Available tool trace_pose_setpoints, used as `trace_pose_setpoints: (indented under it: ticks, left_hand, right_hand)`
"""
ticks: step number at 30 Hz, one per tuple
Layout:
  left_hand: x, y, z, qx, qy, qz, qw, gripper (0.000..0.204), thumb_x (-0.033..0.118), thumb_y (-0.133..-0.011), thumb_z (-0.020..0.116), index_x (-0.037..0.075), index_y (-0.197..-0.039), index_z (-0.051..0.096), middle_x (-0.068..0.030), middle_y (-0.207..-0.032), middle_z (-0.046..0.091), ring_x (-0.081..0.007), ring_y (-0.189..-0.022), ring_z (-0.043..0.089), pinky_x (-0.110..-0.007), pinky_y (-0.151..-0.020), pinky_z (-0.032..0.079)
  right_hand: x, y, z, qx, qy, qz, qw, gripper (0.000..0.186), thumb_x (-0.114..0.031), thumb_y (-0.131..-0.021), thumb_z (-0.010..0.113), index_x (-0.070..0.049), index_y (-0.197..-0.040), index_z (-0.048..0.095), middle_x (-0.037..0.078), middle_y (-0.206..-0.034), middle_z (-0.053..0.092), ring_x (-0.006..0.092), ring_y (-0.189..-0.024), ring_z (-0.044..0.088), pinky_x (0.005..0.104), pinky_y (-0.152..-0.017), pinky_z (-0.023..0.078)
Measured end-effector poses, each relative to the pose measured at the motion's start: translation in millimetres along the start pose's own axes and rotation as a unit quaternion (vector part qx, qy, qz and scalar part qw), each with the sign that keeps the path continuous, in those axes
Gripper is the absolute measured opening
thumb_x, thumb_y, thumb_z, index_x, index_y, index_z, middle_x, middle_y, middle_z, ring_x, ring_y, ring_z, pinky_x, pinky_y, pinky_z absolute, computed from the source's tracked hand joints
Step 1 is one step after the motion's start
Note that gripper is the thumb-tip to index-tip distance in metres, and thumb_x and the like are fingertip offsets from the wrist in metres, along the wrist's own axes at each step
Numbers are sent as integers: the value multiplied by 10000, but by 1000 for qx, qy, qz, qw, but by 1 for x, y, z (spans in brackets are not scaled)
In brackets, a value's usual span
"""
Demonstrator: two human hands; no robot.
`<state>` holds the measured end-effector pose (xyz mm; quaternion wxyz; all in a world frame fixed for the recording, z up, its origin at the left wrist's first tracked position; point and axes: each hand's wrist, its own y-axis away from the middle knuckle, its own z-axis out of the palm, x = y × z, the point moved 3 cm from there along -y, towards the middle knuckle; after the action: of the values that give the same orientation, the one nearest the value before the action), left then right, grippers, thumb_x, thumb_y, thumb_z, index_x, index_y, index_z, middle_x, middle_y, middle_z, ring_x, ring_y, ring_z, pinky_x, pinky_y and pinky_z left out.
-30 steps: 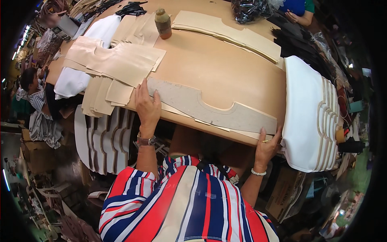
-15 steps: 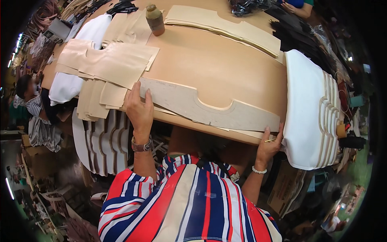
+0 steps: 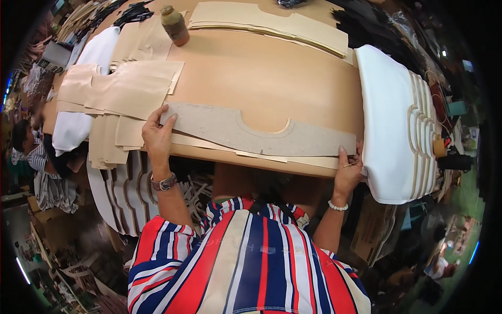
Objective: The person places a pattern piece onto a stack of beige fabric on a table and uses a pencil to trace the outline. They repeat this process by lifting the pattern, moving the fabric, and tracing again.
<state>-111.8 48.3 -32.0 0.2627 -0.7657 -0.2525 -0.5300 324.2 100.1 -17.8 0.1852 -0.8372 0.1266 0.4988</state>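
A long grey cardboard template with a rounded notch in its far edge lies at the table's near edge. Tan sheet pieces show from under its lower side. At its left end, my left hand grips the template, thumb on top and fingers round the edge. My right hand pinches the other end with its thumb on top. A thin brass-coloured thing sticks out between the right hand's fingers; its kind is unclear. The fingers under the board are hidden.
Tan cut pieces are stacked at left, more tan pieces along the far side. A brownish bottle stands at far left. White padded pieces hang over the right end. Black strips lie at far right.
The template has slid slightly away from the table's near edge, so more tan shows below it and less above. Both hands keep hold of its ends. The whole view has shifted a little.
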Motion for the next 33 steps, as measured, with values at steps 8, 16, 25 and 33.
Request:
trace_pose_setpoints:
  ticks: [8, 16, 25, 33]
  left_hand:
    - [8, 9, 0, 45, -97, 19, 994, 315, 63, -791, 676, -8, -1093, 626, -71, -994, 649, -85, -735, 531, -213, -657, 434]
    - [18, 10, 1, 13, -80, 7, 997, 331, 49, -814, 664, -59, -1118, 593, -117, -1058, 618, -146, -922, 566, -247, -812, 451]
    - [20, 13, 2, 9, -98, 34, 995, 312, 18, -804, 662, -56, -1101, 600, -114, -1068, 614, -170, -947, 576, -267, -838, 452]
    - [5, 8, -2, 19, -79, 31, 996, 298, 18, -801, 661, -51, -1086, 612, -113, -1082, 617, -178, -959, 579, -279, -863, 446]
  right_hand:
    - [9, 5, 0, 6, 52, -53, 997, 578, -100, -794, 699, 30, -1297, 445, 105, -1086, 606, 151, -867, 572, 272, -772, 464]
    - [5, 3, -2, 13, 109, -49, 993, 577, -128, -784, 712, 28, -1281, 464, 114, -1087, 610, 165, -853, 562, 291, -772, 464]
    - [-2, 2, -1, -8, 55, 17, 998, 595, -134, -787, 710, 4, -1307, 455, 93, -1091, 612, 152, -832, 560, 283, -772, 468]
    - [2, 4, 1, 9, 44, -14, 999, 596, -129, -777, 719, 3, -1299, 465, 103, -1104, 610, 158, -845, 567, 292, -775, 471]
